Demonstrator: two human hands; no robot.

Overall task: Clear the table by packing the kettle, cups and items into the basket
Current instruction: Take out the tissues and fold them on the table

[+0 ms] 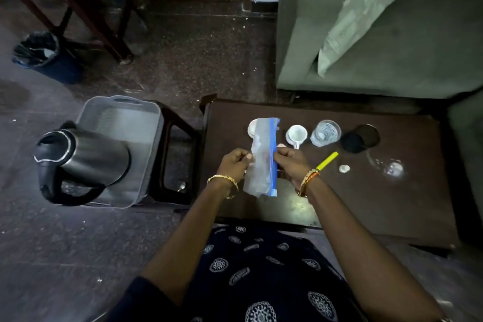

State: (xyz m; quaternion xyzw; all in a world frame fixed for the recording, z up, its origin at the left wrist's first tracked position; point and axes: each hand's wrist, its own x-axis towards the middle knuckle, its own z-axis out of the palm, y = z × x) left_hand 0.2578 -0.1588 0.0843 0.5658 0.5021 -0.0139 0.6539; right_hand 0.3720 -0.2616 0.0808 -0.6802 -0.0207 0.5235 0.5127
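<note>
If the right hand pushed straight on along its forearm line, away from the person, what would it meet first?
Probably the white handled cup just beyond the right hand, which pinches the clear blue-edged plastic bag; depth is uncertain.

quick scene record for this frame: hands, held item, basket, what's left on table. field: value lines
left hand: pinching left edge of plastic bag
right hand: pinching bag's blue-strip edge
bag: held above table
basket: on stool left of table
kettle: in basket, tilted
left on table: white cup, glass, black coaster, yellow stick, second white cup partly hidden by bag
</note>
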